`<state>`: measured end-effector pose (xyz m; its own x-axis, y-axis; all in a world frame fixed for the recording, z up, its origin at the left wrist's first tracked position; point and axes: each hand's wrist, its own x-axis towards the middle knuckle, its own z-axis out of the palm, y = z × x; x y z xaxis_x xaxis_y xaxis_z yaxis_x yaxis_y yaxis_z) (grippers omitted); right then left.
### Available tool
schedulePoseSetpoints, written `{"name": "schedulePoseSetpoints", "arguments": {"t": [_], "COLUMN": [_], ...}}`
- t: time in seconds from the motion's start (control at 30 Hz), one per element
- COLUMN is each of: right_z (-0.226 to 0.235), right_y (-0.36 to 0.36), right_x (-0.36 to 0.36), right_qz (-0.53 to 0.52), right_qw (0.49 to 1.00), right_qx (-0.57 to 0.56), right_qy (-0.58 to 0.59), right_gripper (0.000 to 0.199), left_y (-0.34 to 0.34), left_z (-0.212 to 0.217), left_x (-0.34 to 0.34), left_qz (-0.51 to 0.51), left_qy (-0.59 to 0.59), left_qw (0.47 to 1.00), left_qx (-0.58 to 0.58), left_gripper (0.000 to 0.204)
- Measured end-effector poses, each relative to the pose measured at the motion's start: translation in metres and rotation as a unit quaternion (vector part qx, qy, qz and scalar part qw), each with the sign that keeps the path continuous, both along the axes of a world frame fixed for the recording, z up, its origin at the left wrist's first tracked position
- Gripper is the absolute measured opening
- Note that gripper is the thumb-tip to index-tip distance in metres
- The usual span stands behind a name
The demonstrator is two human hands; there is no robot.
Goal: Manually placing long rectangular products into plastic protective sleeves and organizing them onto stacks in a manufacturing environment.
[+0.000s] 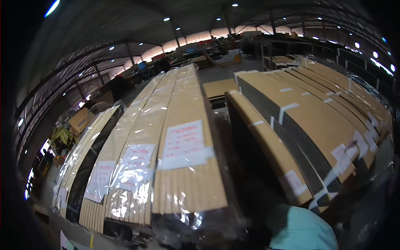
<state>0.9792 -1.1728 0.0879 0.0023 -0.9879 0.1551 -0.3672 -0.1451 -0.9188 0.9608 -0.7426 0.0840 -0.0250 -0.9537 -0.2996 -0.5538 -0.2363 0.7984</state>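
Nearest us in the head view, at the lower right, is what looks like a pale green sleeve (304,231); beside it everything sinks into shadow. Neither hand shows, so we cannot tell whether either grip is wide, narrow or closed on something.

Wrapped packs (187,189) lie left of the sleeve, side by side, their long edges running away from us. We judge that the clear film (197,219) keeps the pale strips bundled and clean, and that the labels (183,143) sit towards our end so they can be read from here. Brown bundles (300,93) lie to the right, with white tape (289,107) across their edges, probably to bind them.

Between the two groups runs a dark gap (242,162), perhaps left for access; we cannot make out its bottom. At its far end, a flat board (220,88) seems to stand in the way. Off to the left we see a plant (62,136) and a box (81,120); well beyond, something yellow (237,58) stands under the lamps (235,5).
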Motion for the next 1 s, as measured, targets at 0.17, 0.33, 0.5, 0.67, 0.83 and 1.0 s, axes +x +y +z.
{"name": "schedulePoseSetpoints", "arguments": {"t": [0.17, 0.33, 0.5, 0.67, 0.83, 1.0], "right_z": [0.121, 0.256, 0.175, 0.167, 0.181, 0.213], "right_y": [0.158, 0.285, 0.277, 0.301, 0.405, 0.539], "right_x": [-0.062, -0.230, -0.293, -0.281, -0.328, -0.380], "right_qz": [-0.014, -0.025, -0.109, -0.120, -0.058, 0.475], "right_qw": [0.932, 0.908, 0.873, 0.886, 0.913, 0.853], "right_qx": [-0.357, -0.394, -0.280, -0.221, -0.234, 0.042], "right_qy": [-0.056, 0.140, 0.383, 0.389, 0.328, -0.211], "right_gripper": [0.029, 0.040, 0.061, 0.061, 0.056, 0.050], "left_y": [0.045, 0.127, 0.178, 0.206, 0.232, 0.225], "left_z": [0.012, 0.057, 0.140, 0.214, 0.231, 0.219], "left_x": [-0.026, -0.068, -0.096, -0.126, -0.143, -0.174], "left_qz": [0.027, 0.160, 0.236, 0.312, 0.356, 0.310], "left_qy": [-0.035, -0.088, 0.135, 0.352, 0.398, 0.496], "left_qw": [0.999, 0.950, 0.885, 0.770, 0.740, 0.730], "left_qx": [-0.010, -0.252, -0.377, -0.432, -0.409, -0.353], "left_gripper": [0.026, 0.031, 0.030, 0.034, 0.031, 0.026]}}
